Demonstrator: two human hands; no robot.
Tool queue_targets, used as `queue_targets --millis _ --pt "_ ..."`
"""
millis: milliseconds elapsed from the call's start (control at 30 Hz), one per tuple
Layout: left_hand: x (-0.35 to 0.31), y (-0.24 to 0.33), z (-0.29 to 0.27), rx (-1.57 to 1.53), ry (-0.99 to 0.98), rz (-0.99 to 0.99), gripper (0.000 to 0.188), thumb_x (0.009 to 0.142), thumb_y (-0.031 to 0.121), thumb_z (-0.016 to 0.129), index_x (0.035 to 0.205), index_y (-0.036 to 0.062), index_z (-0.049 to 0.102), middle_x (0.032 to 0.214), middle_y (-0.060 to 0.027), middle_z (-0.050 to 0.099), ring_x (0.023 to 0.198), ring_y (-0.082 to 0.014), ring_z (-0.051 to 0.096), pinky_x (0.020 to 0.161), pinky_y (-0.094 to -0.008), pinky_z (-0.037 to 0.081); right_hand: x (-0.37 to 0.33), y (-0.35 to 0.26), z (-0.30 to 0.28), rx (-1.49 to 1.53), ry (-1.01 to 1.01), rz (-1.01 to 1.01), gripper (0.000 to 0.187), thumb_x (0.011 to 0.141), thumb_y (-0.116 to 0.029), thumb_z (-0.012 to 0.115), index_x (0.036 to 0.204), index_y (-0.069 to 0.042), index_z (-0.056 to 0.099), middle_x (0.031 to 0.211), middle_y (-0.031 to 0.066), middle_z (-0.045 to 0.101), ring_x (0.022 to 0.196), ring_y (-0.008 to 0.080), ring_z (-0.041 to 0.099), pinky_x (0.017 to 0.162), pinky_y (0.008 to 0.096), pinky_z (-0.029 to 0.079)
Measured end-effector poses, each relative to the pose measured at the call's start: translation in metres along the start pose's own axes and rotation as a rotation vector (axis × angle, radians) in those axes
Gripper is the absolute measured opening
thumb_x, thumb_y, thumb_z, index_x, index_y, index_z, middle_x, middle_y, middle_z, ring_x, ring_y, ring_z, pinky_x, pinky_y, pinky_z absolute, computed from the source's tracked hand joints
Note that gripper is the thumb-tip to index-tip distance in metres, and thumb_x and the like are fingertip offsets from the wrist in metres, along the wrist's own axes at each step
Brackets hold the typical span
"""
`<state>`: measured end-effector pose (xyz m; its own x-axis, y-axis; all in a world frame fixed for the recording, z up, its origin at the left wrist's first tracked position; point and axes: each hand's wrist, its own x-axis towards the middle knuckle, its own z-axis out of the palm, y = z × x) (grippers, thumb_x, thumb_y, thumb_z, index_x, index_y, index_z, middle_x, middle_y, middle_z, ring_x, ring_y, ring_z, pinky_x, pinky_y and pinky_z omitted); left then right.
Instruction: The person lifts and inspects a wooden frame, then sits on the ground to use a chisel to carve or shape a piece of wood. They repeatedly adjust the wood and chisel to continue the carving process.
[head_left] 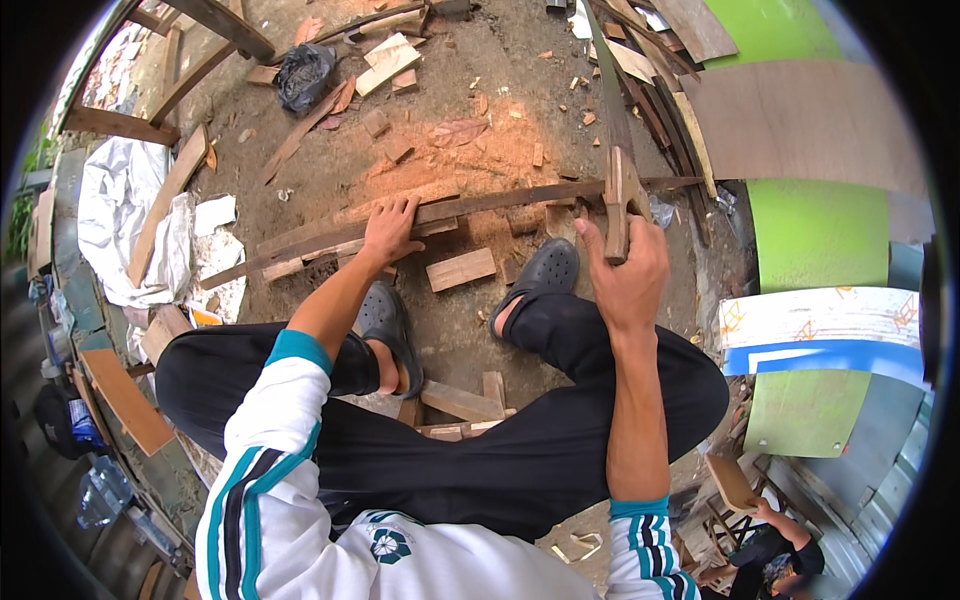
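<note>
My right hand [632,268] is closed around the wooden handle of a handsaw [616,200]. Its narrow blade points away from me, crossing the right part of a long, thin brown wooden strip [520,198]. That strip runs sideways in front of my feet. On its left part rests my left hand [390,230], fingers over the top and thumb on the near side, holding it down. Other wood pieces lie under the strip by this hand. Orange sawdust [450,150] covers the ground just beyond. Where the teeth meet the wood is hard to make out.
My dark clogs [548,275] stand close behind the strip. A short wood block [460,270] and offcuts lie between them. Boards and green panels [815,230] line the right side. A white sack [120,215] lies left. Another person [775,550] holds a board at lower right.
</note>
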<state>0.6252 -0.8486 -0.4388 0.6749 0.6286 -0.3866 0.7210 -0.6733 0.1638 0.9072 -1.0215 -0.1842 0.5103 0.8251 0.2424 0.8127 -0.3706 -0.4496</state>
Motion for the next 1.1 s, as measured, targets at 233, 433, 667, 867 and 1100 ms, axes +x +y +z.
queue_targets --millis 233,433,667,867,1100 --pt "0.005 -0.007 0.010 -0.138 0.015 -0.036 0.077 0.078 0.041 0.081 0.137 0.0087 0.045 0.132 -0.0118 0.055 0.128 -0.0301 0.051 0.103 -0.0469 0.044 -0.002 0.002 -0.005 0.005 0.020 0.015 0.048 0.085 -0.043 0.079 0.086 0.002 0.063 0.084 0.0162 0.065 0.085 0.0346 0.063 0.072 0.0443 0.051" --pt "0.002 0.005 0.014 -0.044 0.094 -0.054 0.073 0.080 0.042 0.080 0.136 0.0106 0.046 0.132 -0.0113 0.052 0.130 -0.0306 0.049 0.106 -0.0505 0.039 -0.005 0.006 -0.003 0.021 0.016 0.004 0.047 0.085 -0.043 0.079 0.086 0.001 0.063 0.083 0.0154 0.064 0.081 0.0335 0.063 0.069 0.0437 0.051" --pt "0.009 0.001 0.005 -0.025 0.037 -0.052 0.083 0.077 0.063 0.073 0.140 0.0162 0.046 0.126 -0.0117 0.054 0.123 -0.0326 0.051 0.102 -0.0508 0.038 -0.010 0.000 -0.004 0.085 -0.047 0.060 0.045 0.085 -0.042 0.079 0.089 0.000 0.066 0.088 0.0174 0.065 0.083 0.0354 0.063 0.073 0.0440 0.050" --pt "0.009 0.004 0.013 0.037 0.129 -0.056 0.079 0.081 0.069 0.063 0.140 0.0190 0.049 0.122 -0.0128 0.055 0.120 -0.0333 0.052 0.100 -0.0478 0.040 -0.019 0.007 -0.003 0.073 -0.038 -0.005 0.046 0.085 -0.041 0.079 0.087 0.002 0.063 0.085 0.0182 0.063 0.082 0.0371 0.062 0.072 0.0456 0.049" --pt "0.015 -0.010 0.013 -0.043 0.090 -0.049 0.074 0.088 0.071 0.053 0.143 0.0209 0.048 0.123 -0.0128 0.054 0.121 -0.0329 0.050 0.099 -0.0467 0.039 -0.030 0.017 0.007 0.099 -0.092 0.033 0.046 0.086 -0.041 0.078 0.083 0.001 0.060 0.081 0.0179 0.060 0.078 0.0373 0.060 0.069 0.0457 0.047"
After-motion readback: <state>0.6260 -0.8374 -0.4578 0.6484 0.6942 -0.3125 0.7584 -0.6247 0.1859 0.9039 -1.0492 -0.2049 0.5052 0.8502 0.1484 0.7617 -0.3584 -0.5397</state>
